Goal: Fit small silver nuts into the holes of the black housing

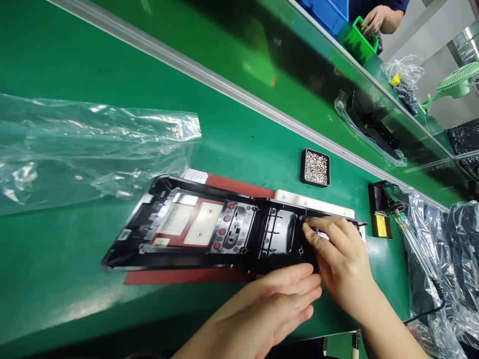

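A long black plastic housing (258, 234) lies open side up, with a clear window section at its left end and ribs and screw posts to the right. My right hand (342, 254) is over its right end. Its thumb and index finger are pinched together against the inside of the shell; what they hold, if anything, is too small to make out. Along the near edge, my left hand (277, 304) has its fingers stretched out flat beside the shell, holding nothing. Under the housing are a red mat (138, 277) and a white fixture block (314, 203).
A small black tray (304, 167) of tiny metal parts sits behind the housing. To the right are a soldering iron (415, 239), its black stand (376, 214) and bagged dark parts (456, 249). Clear plastic film (93, 149) lies left. Another person's hand (376, 21) reaches into a green bin (355, 45).
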Tool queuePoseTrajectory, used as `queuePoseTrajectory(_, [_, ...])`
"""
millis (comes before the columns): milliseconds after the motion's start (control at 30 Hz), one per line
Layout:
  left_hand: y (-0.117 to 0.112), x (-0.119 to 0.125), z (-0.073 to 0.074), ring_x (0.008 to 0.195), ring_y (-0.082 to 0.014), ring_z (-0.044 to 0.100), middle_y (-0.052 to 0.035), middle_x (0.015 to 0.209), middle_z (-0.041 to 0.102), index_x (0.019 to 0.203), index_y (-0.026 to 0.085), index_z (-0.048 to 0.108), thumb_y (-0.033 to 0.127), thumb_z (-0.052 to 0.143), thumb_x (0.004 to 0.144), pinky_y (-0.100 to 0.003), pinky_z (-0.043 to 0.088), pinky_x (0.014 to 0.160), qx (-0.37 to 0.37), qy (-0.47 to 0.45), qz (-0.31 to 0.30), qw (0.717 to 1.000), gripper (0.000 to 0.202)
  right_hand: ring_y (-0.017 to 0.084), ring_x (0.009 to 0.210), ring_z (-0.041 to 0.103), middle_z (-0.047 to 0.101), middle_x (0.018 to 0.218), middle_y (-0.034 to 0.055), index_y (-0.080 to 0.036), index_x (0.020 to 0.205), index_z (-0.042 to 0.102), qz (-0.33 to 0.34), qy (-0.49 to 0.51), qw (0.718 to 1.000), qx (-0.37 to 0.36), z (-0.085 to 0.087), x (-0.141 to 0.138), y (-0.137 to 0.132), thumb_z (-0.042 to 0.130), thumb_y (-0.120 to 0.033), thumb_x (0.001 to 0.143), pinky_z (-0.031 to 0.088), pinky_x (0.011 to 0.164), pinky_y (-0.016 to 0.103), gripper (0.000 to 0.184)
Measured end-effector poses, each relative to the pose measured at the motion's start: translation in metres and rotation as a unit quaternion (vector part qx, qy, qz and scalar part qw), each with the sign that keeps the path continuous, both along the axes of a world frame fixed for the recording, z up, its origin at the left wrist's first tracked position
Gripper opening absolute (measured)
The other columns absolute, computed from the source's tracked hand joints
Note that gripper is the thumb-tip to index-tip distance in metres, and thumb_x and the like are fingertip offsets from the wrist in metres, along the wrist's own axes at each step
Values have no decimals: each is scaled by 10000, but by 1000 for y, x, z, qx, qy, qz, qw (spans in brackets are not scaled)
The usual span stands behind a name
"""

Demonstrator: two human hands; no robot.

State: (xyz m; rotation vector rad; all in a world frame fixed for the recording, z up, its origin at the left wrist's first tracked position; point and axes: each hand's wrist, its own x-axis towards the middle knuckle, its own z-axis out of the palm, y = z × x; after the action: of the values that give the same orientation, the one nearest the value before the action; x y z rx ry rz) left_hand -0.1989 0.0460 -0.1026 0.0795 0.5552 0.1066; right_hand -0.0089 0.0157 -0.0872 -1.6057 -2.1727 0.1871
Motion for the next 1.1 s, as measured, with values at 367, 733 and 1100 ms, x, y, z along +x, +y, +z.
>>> queuePoseTrajectory(367, [-9, 4, -5, 1261, -327, 456, -154, 1251, 563, 1164, 148, 646, 391, 800, 726, -338, 497, 1004, -9, 23, 129, 991, 524, 249, 943, 492, 501, 1077, 122, -40, 1135, 623, -56, 100, 993, 38, 23, -8, -22, 494, 44, 949, 412, 827, 377, 242])
queuePoseTrajectory(733, [-20, 1, -13, 1197, -328, 515, -176, 1277, 535, 1221, 122, 608, 352, 716, 833, -301, 545, 920, -19, -22, 181, 983, 464, 214, 792, 499, 520, 913, 100, -56, 1035, 641, 4, 173, 985, 3, 22, -46, -29, 467, -139, 1139, 411, 669, 309, 219])
queuePoseTrajectory(1100, [-19, -10, -13, 1381, -262, 296, -32, 1434, 402, 1331, 243, 504, 415, 541, 952, -395, 312, 1197, 102, -92, 10, 991, 418, 204, 730, 479, 511, 908, 101, -64, 938, 564, -3, 164, 986, -8, 27, -44, -29, 346, -130, 1147, 384, 645, 304, 309])
